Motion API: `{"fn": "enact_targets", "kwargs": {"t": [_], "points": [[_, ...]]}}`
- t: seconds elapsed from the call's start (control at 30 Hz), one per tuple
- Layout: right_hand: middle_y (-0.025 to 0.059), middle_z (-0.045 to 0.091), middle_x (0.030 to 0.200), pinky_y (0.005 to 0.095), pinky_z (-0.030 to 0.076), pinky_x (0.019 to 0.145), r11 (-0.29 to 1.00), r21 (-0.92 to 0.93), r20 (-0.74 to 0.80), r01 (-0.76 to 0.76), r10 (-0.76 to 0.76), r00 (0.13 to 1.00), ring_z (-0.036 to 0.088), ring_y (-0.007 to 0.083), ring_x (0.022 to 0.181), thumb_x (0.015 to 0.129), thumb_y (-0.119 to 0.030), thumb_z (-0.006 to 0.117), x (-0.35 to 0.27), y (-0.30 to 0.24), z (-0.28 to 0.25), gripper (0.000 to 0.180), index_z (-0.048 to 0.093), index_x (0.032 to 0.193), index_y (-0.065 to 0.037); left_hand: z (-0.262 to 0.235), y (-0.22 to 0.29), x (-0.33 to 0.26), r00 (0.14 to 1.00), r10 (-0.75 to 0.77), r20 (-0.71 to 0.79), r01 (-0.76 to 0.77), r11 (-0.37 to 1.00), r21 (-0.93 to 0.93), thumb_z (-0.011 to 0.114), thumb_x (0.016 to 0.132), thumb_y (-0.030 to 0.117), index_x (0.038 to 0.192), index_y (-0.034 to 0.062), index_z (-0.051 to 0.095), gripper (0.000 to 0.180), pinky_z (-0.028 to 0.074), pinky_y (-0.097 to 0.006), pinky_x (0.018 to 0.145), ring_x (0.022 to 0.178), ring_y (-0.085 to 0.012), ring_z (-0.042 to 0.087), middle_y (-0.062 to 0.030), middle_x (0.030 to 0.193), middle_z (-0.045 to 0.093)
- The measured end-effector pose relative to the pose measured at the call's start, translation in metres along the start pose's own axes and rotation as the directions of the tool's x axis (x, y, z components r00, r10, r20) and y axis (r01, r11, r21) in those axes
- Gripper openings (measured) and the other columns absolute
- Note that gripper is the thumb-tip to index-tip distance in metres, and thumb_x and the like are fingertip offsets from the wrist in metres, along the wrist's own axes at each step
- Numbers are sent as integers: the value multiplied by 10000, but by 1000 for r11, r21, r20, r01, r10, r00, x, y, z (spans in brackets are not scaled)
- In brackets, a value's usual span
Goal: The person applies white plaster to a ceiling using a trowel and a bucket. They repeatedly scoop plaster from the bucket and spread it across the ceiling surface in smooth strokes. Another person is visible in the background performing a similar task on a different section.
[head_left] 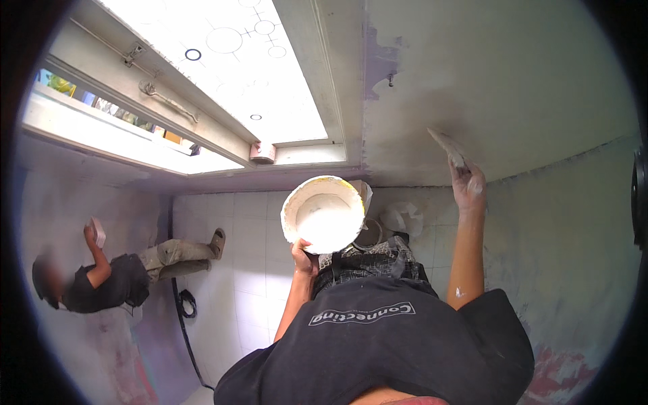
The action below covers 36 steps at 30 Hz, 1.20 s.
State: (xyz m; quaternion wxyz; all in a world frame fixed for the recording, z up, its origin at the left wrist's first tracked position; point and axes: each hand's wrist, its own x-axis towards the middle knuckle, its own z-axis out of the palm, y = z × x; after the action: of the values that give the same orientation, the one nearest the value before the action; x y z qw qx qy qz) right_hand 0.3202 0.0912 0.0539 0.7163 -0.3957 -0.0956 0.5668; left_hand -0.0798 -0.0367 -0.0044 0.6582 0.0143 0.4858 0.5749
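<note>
My left hand (304, 259) grips the near rim of a white, paint-smeared bucket (289, 214), its fingers closed over the edge. Pale, smooth filler or paint (329, 217) lies inside the bucket, brightly lit. Out to the right, my right hand (468, 187) is closed on a plastering trowel (445, 144) coated in white. The trowel shows nearly edge-on, tilted up and left, close to the grey-green wall (513, 81). From this angle I cannot tell whether its blade touches the wall. White smears mark my right hand and forearm.
A frosted window (229, 61) with a white frame fills the upper left; a small tin (262, 153) stands on it. A hook (390, 80) sticks out of the wall. Another person (115, 280) works at left, near a black cable (187, 304). A second bucket (368, 236) and plastic bag (403, 217) lie ahead.
</note>
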Motion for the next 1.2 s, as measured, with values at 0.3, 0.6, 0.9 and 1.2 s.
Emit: {"fn": "enact_targets", "kwargs": {"t": [0.3, 0.6, 0.9, 1.2], "points": [[168, 589, 1132, 460, 491, 934, 914, -277, 34, -298, 319, 947, 565, 307, 1073, 846, -41, 517, 38, 201, -62, 273, 547, 1103, 44, -10, 52, 37, 994, 96, -43, -90, 988, 127, 501, 661, 136, 1051, -24, 551, 425, 474, -391, 826, 931, -242, 582, -100, 977, 591], [280, 607, 1013, 512, 498, 955, 972, 227, 111, -56, 31, 993, 607, 404, 977, 872, -9, 449, 49, 72, 62, 215, 528, 980, 159, -23, 58, 66, 987, 160, 30, -163, 968, 191, 507, 671, 118, 907, -35, 571, 289, 470, -370, 795, 864, -230, 579, -107, 903, 589], [189, 572, 1110, 432, 513, 942, 963, 196, 107, 188, -211, 972, 580, 307, 1045, 854, 42, 493, -50, -28, 128, 239, 505, 1090, 80, -16, 43, 68, 996, 71, 49, -79, 975, 208, 529, 673, 74, 957, 6, 484, 296, 443, -345, 806, 876, -216, 526, -94, 916, 521], [167, 551, 1154, 442, 511, 918, 959, 38, -55, -280, 282, 958, 562, 301, 1077, 850, -6, 513, 10, 113, -27, 337, 463, 1181, 39, -13, 40, 59, 988, 145, 62, -154, 971, 182, 501, 675, 81, 896, -19, 535, 245, 481, -359, 769, 841, -223, 572, -97, 892, 560]]}}
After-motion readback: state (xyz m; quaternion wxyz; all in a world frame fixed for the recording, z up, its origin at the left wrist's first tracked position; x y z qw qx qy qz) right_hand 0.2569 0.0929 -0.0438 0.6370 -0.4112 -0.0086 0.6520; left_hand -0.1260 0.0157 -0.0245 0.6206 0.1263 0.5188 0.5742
